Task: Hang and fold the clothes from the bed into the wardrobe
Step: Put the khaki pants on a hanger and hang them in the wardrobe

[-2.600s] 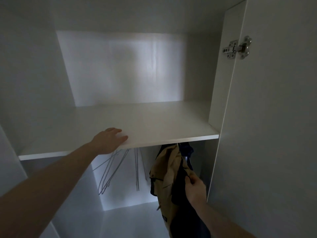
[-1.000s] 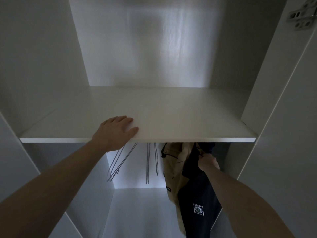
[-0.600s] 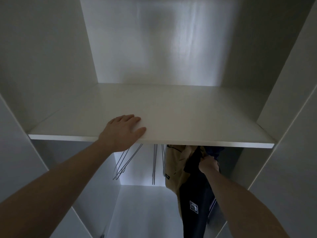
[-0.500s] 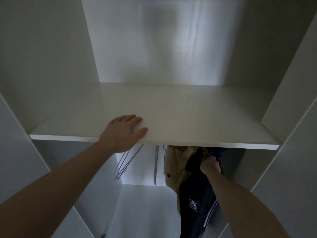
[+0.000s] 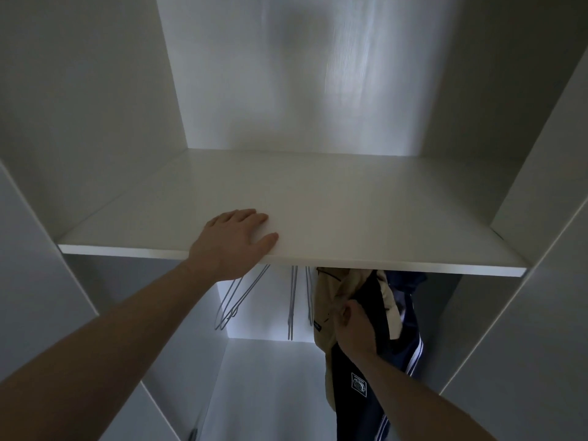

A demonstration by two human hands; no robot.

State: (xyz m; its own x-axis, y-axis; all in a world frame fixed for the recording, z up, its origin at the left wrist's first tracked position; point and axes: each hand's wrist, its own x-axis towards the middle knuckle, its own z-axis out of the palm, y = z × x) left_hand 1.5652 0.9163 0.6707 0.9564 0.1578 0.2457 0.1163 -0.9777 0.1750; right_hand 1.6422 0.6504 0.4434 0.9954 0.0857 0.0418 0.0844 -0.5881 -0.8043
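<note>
Under the shelf (image 5: 350,218), jackets (image 5: 356,370) and hangers (image 5: 291,307) hang.

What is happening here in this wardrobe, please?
A person is hanging clothes below the wardrobe shelf. The left hand rests flat on the shelf's front edge. The right hand grips a dark navy garment beside a tan jacket, both under the shelf. What they hang from is hidden. Several bare wire hangers hang to the left of them.

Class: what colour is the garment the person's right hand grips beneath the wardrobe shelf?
Dark navy garment, with a white square logo patch, seen in the head view.
</note>
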